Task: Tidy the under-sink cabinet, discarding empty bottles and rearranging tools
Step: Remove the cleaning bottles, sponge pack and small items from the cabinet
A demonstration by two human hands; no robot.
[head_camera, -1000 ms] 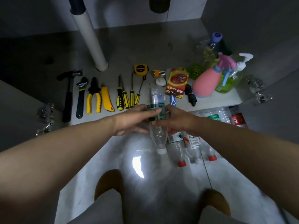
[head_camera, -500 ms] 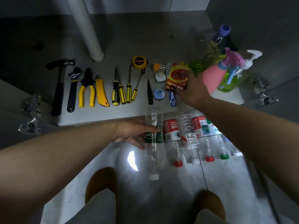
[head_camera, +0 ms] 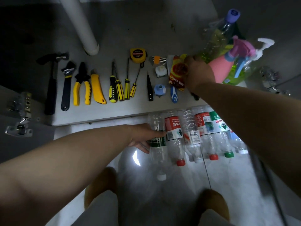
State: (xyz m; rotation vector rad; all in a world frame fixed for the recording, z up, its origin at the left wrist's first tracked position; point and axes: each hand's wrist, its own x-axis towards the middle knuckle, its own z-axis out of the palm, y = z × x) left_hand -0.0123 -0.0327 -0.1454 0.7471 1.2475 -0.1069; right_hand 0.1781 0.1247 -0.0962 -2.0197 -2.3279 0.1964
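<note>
my left hand (head_camera: 140, 136) rests on the green-labelled bottle (head_camera: 157, 144) lying on the floor; my right hand (head_camera: 199, 72) grips the red packet (head_camera: 176, 74) beside the pink sprayer (head_camera: 219, 67)

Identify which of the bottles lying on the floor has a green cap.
The green-capped bottle, second from the right end of the row; its neighbours' visible caps are red or white.

White pipe (head_camera: 81, 25); perhaps hinges (head_camera: 21, 115).

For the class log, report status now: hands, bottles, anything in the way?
Left hand on green-label bottle, floor row. Right hand gripping red packet on shelf. Spray bottles crowd right hand.
</note>
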